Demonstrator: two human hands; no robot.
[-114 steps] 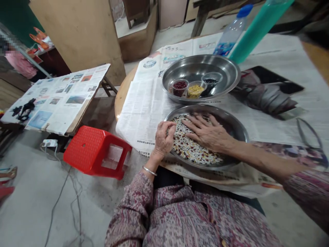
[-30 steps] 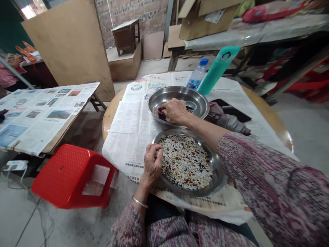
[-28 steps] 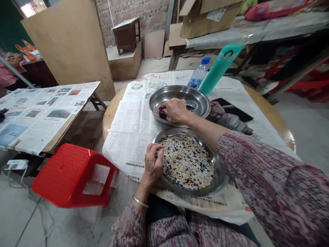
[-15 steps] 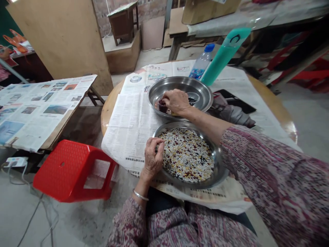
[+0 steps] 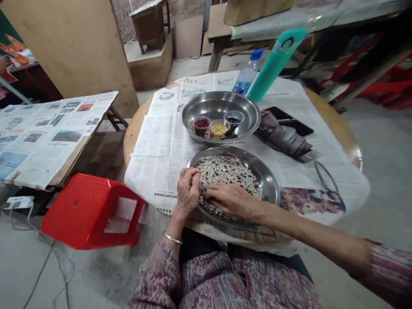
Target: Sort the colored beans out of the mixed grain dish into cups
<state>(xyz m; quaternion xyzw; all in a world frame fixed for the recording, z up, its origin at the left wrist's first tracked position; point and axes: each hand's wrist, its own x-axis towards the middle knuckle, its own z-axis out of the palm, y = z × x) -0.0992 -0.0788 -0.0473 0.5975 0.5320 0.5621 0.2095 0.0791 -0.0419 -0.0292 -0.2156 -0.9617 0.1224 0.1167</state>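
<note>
A steel basin (image 5: 272, 189) holds a spread mix of white grains (image 5: 222, 165) with red, yellow and black beans among them. Over its left rim my left hand (image 5: 187, 189) is curled, thumb close to the forefinger; what lies between them is hidden. My right hand (image 5: 230, 199) reaches down into the mix, fingers bent and pressed together, their tips out of sight. Behind stands a second steel basin (image 5: 189, 105) with three small clear cups: one of red beans (image 5: 201, 123), one of yellow beans (image 5: 219, 130), one of black beans (image 5: 233, 120).
Newspaper (image 5: 151, 150) covers the round table. A water bottle (image 5: 247, 73) and a tall teal container (image 5: 277, 64) stand behind the basins. To the right lie a grey folded umbrella (image 5: 286, 137) and a dark phone (image 5: 294, 124). A red stool (image 5: 86, 206) is at left.
My right hand has come back from the cups in the far basin and down into the grain mix. The cups now show fully. My left hand stays at the near basin's rim.
</note>
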